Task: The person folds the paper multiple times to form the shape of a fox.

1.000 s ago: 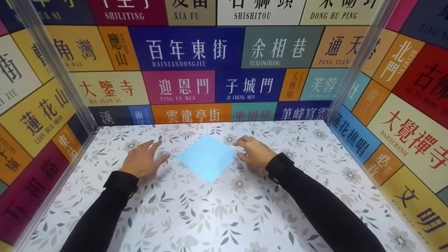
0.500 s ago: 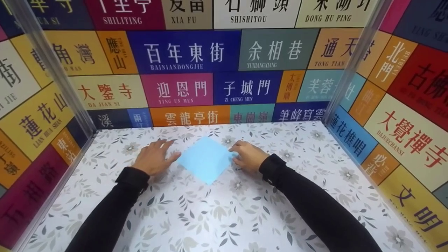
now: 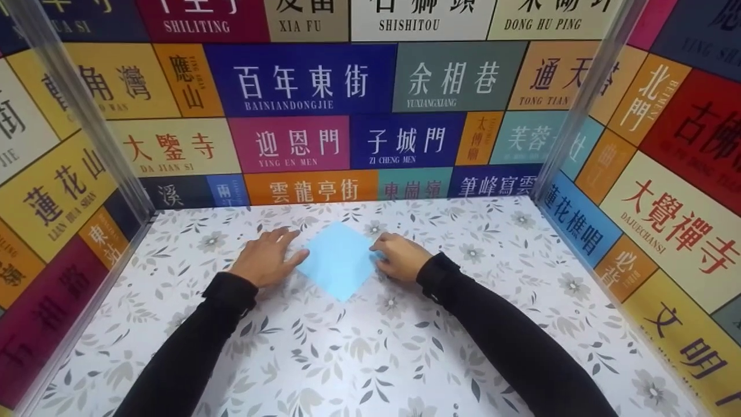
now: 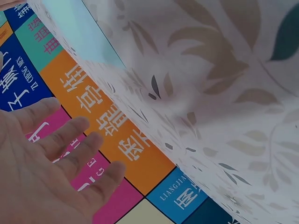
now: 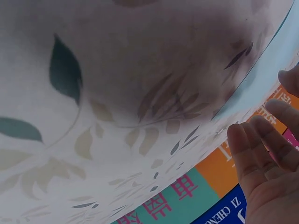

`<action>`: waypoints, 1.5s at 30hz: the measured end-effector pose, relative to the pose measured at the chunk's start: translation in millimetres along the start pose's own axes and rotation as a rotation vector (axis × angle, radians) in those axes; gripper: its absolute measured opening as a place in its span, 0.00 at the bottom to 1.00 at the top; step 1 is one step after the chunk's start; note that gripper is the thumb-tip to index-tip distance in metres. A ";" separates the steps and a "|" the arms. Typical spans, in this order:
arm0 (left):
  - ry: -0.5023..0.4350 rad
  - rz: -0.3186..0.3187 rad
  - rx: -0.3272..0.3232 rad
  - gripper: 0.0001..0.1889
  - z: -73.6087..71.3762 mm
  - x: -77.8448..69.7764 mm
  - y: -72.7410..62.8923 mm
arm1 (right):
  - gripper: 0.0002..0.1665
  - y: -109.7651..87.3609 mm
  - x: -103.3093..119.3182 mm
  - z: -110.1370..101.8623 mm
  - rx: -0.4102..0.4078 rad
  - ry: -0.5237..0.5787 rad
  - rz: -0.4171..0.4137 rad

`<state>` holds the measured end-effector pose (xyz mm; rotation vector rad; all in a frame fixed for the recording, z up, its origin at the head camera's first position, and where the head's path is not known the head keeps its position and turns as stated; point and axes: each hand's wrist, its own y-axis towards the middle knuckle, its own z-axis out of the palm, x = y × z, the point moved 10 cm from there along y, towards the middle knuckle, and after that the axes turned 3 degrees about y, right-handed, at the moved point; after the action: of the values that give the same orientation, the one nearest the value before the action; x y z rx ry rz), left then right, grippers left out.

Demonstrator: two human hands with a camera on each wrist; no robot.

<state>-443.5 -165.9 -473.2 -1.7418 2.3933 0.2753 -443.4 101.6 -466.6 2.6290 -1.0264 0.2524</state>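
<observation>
A square sheet of light blue paper (image 3: 338, 262) lies flat on the table, turned so that one corner points toward me. My left hand (image 3: 267, 259) is at its left corner, thumb tip right at the paper's edge and fingers spread. In the left wrist view the fingers (image 4: 93, 149) are apart and relaxed, with nothing between them. On the other side, my right hand (image 3: 402, 258) is at the right corner, its index fingertip and thumb close over the edge. The right wrist view shows the fingers (image 5: 252, 161) loosely bent with the thumb apart from them.
The table (image 3: 359, 365) has a white cover with grey leaves and flowers. Colourful panels with place names form a back wall (image 3: 301, 75), a left wall (image 3: 52, 208) and a right wall (image 3: 660, 202). Clear strips (image 3: 95, 121) run up the corners.
My left hand has moved right, up to the paper's left corner. My right hand has shifted slightly left onto the right corner. The paper lies as before.
</observation>
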 end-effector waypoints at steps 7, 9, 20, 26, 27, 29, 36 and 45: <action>-0.002 0.039 -0.006 0.38 3.6 -8.0 -0.3 | 0.18 7.0 0.1 13.6 0.052 0.019 0.015; -0.005 0.038 -0.002 0.36 5.0 -9.8 -0.9 | 0.17 8.4 -1.8 17.1 0.058 0.025 0.028; -0.027 0.072 0.036 0.28 20.8 -18.4 -5.1 | 0.16 4.0 -8.2 24.2 0.062 0.062 0.045; -0.030 0.075 0.053 0.24 24.3 -22.0 -4.2 | 0.15 -1.4 -3.7 19.6 0.059 0.075 0.060; -0.035 0.071 0.057 0.24 25.1 -22.7 -4.5 | 0.15 -2.4 -3.2 19.2 0.058 0.073 0.063; -0.052 0.061 0.067 0.23 26.9 -24.0 -5.7 | 0.14 -4.8 -2.4 18.5 0.057 0.068 0.070; -0.049 0.085 0.063 0.22 29.3 -32.4 -10.2 | 0.14 -12.9 -2.7 18.9 0.043 0.046 0.058; -0.069 0.083 0.051 0.20 27.0 -31.3 -18.6 | 0.14 -19.0 -2.2 14.5 0.045 0.055 0.083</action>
<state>-415.6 -136.0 -492.7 -1.5877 2.4050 0.2777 -431.3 111.2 -484.9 2.6068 -1.1252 0.3691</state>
